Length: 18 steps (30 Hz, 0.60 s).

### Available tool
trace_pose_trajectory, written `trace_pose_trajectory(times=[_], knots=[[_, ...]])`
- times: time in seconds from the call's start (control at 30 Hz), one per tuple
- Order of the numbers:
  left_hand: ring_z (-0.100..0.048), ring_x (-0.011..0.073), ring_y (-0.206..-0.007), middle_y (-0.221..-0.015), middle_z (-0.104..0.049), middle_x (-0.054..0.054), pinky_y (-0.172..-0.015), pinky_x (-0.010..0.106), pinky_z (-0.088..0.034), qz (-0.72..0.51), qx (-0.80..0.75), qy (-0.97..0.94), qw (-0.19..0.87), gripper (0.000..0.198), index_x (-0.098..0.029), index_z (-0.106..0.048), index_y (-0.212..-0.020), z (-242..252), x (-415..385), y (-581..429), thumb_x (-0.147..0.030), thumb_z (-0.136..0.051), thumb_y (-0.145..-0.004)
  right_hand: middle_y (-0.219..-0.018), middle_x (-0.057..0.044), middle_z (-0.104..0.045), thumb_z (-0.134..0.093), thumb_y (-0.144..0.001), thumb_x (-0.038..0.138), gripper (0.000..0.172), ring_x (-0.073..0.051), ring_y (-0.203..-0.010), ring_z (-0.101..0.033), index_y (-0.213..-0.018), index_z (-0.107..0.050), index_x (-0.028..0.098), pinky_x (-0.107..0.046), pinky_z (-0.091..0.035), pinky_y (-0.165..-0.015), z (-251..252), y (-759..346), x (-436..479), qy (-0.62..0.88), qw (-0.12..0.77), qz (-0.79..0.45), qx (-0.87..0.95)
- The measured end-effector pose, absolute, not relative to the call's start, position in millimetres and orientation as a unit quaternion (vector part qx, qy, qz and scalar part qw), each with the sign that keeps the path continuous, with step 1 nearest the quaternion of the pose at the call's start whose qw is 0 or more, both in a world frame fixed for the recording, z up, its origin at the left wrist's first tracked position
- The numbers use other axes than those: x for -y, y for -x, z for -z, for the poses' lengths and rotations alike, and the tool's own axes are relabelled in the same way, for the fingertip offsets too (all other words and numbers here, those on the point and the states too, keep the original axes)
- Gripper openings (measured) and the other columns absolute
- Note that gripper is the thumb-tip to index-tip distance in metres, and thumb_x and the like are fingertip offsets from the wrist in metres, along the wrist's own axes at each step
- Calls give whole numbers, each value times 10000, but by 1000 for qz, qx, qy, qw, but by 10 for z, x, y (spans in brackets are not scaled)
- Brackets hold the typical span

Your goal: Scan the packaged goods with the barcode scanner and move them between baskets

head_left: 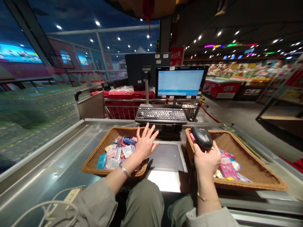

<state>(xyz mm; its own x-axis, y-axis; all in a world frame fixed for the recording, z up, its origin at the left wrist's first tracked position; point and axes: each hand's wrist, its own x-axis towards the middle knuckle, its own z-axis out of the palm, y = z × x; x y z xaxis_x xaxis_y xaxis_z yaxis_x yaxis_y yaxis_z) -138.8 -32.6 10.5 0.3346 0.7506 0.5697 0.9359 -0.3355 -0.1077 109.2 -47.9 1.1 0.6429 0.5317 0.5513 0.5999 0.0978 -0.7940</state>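
Black handheld scanner [202, 137], going by its shape: over the left end of the right basket [251, 157], head uppermost. Right hand [207, 160] wrapped round its lower part; this hold probably leaves the head free to turn with the wrist. A scrap of pink shows at the scanner's left side; cannot tell whether it is held or lies in the basket.

Left hand [145, 145]: fingers spread, nothing visibly gripped. It hangs by the right side of the left basket [100, 143], fingertips near the keyboard [161, 115]; contact with the rim cannot be told. Hands well apart.

The wicker baskets flank a grey plate [170, 156], one to each hand, likely for easy reach from the seat. Small packets [117, 153] lie heaped in the left one; bright packages [228, 165] gather toward the near-left part of the right one, bare weave beyond.

Keyboard past the plate, below a lit monitor [181, 82] that faces the wearer, presumably for reading while seated. A dark display [134, 69] shows its back, perhaps meant for someone opposite.

Metal counter [59, 167] beneath; power strip [72, 198] and pale cables at near left.
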Motion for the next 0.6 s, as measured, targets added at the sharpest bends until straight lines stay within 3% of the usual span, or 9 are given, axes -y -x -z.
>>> trace_pose_trajectory(times=[0.13, 0.4, 0.6], knots=[[-234, 328, -1494, -1560, -395, 102, -1178, 665, -98, 210, 554, 775, 218, 529, -268, -524, -1408, -83, 348, 1670, -424, -588, -906, -936, -136, -705, -637, -665, 477, 301, -341, -1192, -559, -693, -668, 178, -493, -367, -1075, 6, -911, 458, 663, 610, 23, 433], [-269, 328, -1481, -1549, -410, 110, -1168, 680, -82, 185, 581, 763, 213, 470, -254, -548, -1382, 0, 366, 2114, -377, -551, -929, -1201, -170, -670, -643, -692, 468, 398, -325, -1232, -534, -898, -732, 140, -479, -367, -1083, 42, -689, 454, 653, 594, 3, 470], [-297, 324, -1469, -1526, -450, 100, -1175, 680, -67, 152, 581, 775, 196, 449, -253, -575, -1351, 130, 318, 2314, -371, -572, -917, -1200, -173, -671, -641, -693, 489, 430, -340, -1230, -539, -941, -724, 148, -529, -338, -1092, 80, -565, 427, 648, 592, -4, 479]])
